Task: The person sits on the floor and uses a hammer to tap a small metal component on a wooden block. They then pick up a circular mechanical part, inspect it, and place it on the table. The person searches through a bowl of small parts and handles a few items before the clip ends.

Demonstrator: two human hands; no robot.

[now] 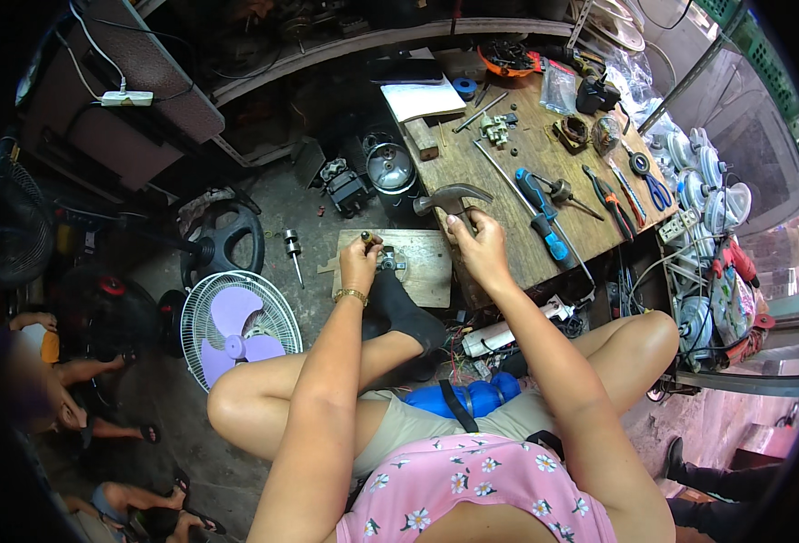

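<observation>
My right hand point(483, 249) is closed round a claw hammer point(456, 195), raised near the left edge of the workbench. Lower and to the left, my left hand point(359, 267) grips a short yellowish tool point(369, 238) from above; its lower part is hidden, so I cannot tell its kind. Just right of that hand, a small metal part point(388, 260) sits on a flat wooden board point(429, 271) on the floor. My foot in a black sock point(397, 312) rests against the board's near side, its toes by the metal part.
The wooden workbench point(544, 149) at the right bears pliers point(612, 204), scissors point(657, 188), a blue-handled screwdriver point(549, 237) and metal parts. A fan with purple blades point(239, 337) stands left of my leg. Behind it lies a motor shaft point(294, 253). Other people sit at the far left.
</observation>
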